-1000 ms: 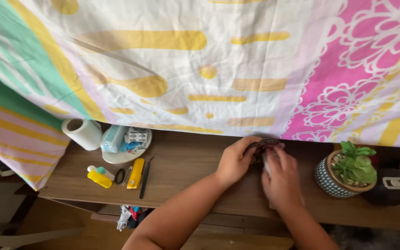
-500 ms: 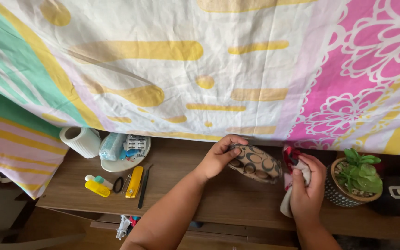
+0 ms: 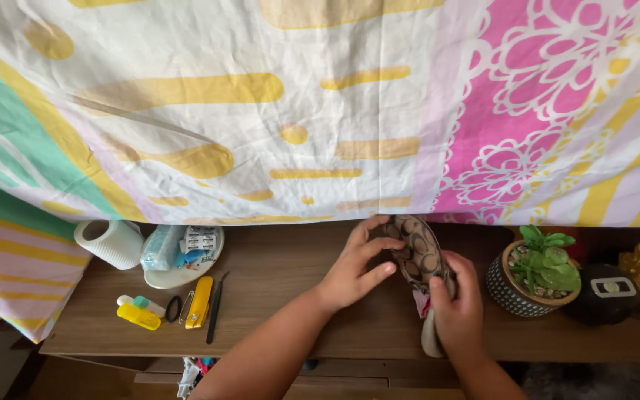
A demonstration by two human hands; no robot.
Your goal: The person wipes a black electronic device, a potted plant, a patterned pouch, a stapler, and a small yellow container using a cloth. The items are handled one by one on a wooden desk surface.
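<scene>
Both hands hold a dark oval dish patterned with pale circles [image 3: 418,252], tilted on edge above the brown wooden bench [image 3: 275,296], just under the hanging patterned sheet [image 3: 320,111]. The left hand [image 3: 355,267] has its grip closed on the dish's left rim, fingers curled over the edge. The right hand [image 3: 457,311] pinches the lower rim, with a pale cloth [image 3: 431,337] hanging beneath it. The dish looks stiff, probably ceramic: fairly heavy, smooth and breakable, so it is best held by opposite rims. A potted green succulent [image 3: 538,270] stands just to the right.

Blue-white pkgs [image 3: 179,248] on white plate [image 3: 187,275], left.
</scene>
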